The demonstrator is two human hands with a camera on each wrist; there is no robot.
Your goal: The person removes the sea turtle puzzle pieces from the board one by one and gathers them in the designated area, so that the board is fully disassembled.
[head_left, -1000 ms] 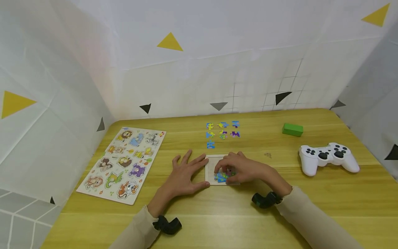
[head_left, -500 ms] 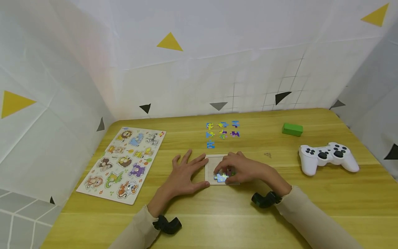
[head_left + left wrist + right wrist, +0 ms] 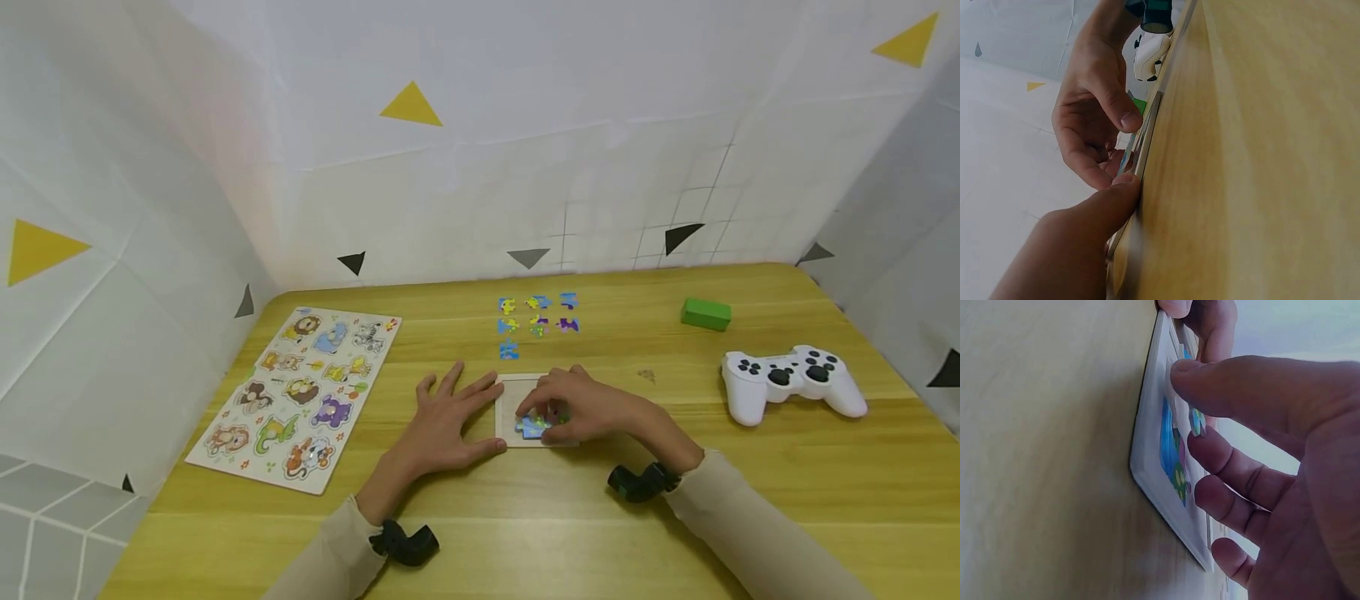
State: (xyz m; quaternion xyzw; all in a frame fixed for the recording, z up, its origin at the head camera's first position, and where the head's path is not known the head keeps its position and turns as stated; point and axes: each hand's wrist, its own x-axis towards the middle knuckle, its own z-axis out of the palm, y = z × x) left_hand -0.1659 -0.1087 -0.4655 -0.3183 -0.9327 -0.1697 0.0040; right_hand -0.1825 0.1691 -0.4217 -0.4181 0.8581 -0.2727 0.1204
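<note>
My right hand (image 3: 581,404) pinches a blue jigsaw piece (image 3: 532,428) with green spots, just over the shallow wooden puzzle tray (image 3: 511,390). In the right wrist view the held piece (image 3: 1197,422) sits tilted between thumb and fingers, apart from the tray floor. Another piece, blue with green and pink (image 3: 1166,440), lies in the tray's near right corner; the hand partly hides it in the head view. My left hand (image 3: 444,425) is spread flat beside the tray, its fingertips and thumb touching the left edge.
Several loose jigsaw pieces (image 3: 537,325) lie in rows behind the tray. An animal puzzle board (image 3: 288,383) is at the left. On the right are a green block (image 3: 706,313) and a white game controller (image 3: 793,379). A white sheet (image 3: 465,200) stands behind the table.
The held jigsaw piece tilts slightly, its shine coming and going, while the right hand stays over the same part of the tray. My left hand has not moved.
</note>
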